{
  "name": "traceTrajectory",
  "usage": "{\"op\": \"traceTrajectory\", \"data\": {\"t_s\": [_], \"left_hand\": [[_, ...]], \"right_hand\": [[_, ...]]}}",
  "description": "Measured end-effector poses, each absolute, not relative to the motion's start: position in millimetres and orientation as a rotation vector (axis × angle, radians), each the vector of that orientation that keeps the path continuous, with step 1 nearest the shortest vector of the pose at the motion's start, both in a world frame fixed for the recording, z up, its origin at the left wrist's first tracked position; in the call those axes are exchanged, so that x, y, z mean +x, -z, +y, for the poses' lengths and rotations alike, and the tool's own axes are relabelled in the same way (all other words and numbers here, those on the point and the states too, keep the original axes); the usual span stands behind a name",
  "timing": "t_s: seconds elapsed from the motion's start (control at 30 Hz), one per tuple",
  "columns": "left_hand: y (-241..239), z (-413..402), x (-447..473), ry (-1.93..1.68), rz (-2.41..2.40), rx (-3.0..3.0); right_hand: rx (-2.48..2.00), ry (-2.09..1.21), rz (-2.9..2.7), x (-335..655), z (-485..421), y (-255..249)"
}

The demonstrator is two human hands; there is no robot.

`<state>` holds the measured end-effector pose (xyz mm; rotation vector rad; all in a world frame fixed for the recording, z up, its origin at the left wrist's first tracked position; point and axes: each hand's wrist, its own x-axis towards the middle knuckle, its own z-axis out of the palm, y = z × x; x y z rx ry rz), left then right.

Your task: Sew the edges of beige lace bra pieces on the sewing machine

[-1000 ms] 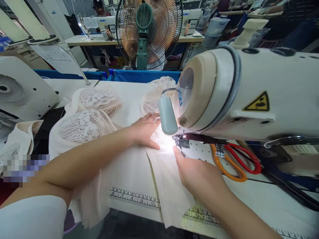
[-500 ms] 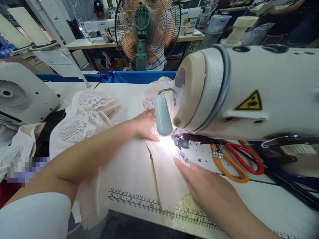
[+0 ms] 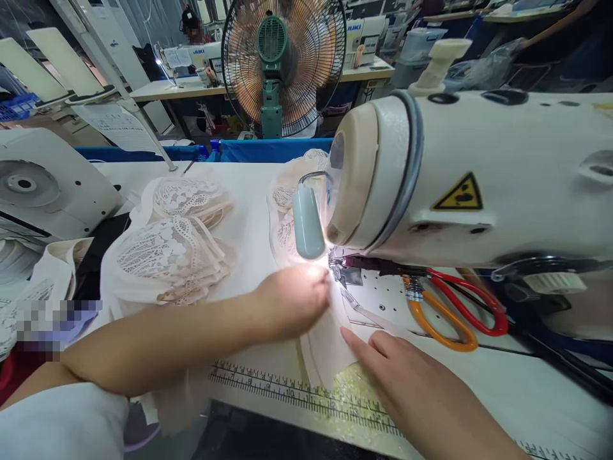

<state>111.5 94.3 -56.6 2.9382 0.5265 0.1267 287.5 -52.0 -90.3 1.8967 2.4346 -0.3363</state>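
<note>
My left hand (image 3: 297, 301) is closed, knuckles up, its pinching fingertips on pale pink fabric (image 3: 325, 354) just in front of the sewing machine's (image 3: 373, 172) presser foot (image 3: 334, 260). That fabric runs from under the foot toward the table's front edge. Lower right, my right hand (image 3: 395, 374) rests on the fabric's right edge with one finger stretched out flat; its other fingers are partly hidden. A narrow pale strip (image 3: 357, 305) leads from the foot toward this hand. Lace fabric (image 3: 286, 211) lies behind the machine's small lamp (image 3: 308, 223).
Stacked lace pieces (image 3: 165, 249) lie on the left. Scissors with red and orange handles (image 3: 443, 322) lie beneath the machine arm. A printed ruler (image 3: 268, 383) follows the front edge. Behind the table stands a large fan (image 3: 272, 57); another machine (image 3: 41, 182) is at left.
My left hand has come back from beside the lamp toward me, going from spread on the lace to closed at the foot. My right hand has shifted slightly down and right.
</note>
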Motion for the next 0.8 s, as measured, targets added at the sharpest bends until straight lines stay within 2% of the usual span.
{"op": "traceTrajectory", "data": {"t_s": [0.17, 0.5, 0.7, 0.8], "left_hand": [[69, 52, 98, -0.04, 0.071, 3.108], [68, 78, 90, -0.13, -0.069, 3.181], [80, 84, 97, -0.339, -0.069, 3.139], [82, 88, 99, -0.347, -0.096, 3.124]], "right_hand": [[1.817, 0.221, 2.588, 296, -66, 101], [1.832, 0.121, 2.575, 290, -52, 91], [1.859, -0.058, 2.521, 287, -42, 93], [1.875, -0.028, 2.4, 283, -36, 88]]}}
